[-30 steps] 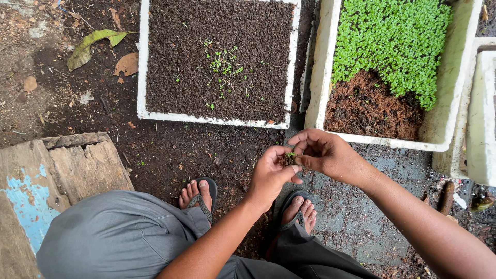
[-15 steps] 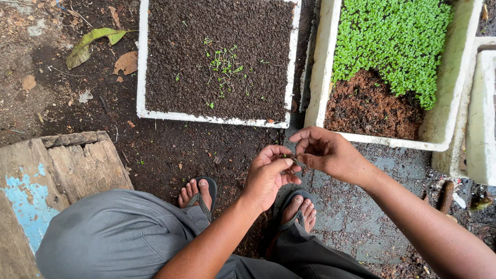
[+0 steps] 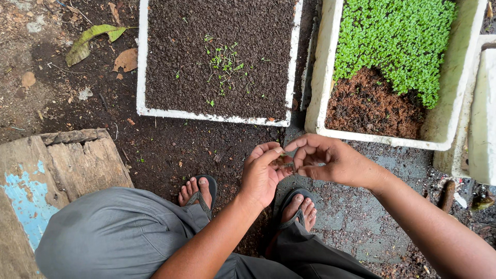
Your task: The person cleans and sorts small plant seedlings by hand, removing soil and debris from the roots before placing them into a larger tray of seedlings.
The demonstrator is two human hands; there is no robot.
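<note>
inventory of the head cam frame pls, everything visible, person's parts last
soil tray: 1, white rim, dark soil, top centre
sparse seedlings: a few, green, middle of the soil tray
sprout tray: 1, white, top right, brown soil at its near end
dense sprouts: a mat, bright green, far part of the sprout tray
white box: 1, right edge, cut off
wooden slab: 1, weathered, blue paint patch, left
fallen leaves: several, green and brown, top left
sandals: 2, dark, on the feet
left hand: cupped, a small bit of soil inside
right hand: fingers pinching at the left palm
</note>
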